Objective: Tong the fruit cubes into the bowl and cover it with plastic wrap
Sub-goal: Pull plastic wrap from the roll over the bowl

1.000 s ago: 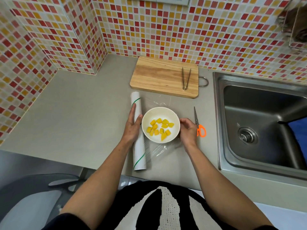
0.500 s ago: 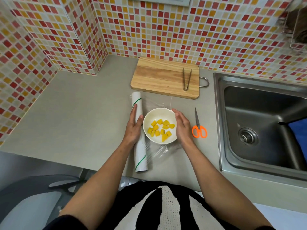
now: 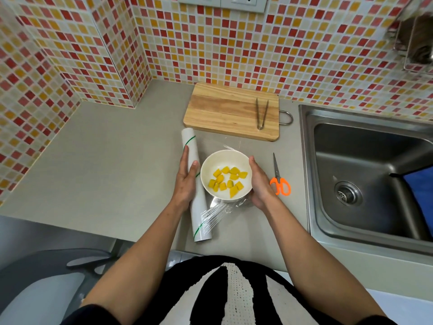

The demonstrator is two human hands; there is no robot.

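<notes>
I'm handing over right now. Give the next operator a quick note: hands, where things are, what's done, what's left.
Left hand: flat on the plastic wrap roll, steadying it.
Right hand: cupped against the bowl.
Fruit cubes are all in the bowl, which sits on pulled-out film. Tongs rest on the cutting board; scissors lie right of the bowl.
Done: tonging. Left: cover the bowl, cut the film.

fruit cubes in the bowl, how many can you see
About 11 fruit cubes, all loose in the white bowl: five along the far side, six nearer the person. Some may overlap.
</notes>
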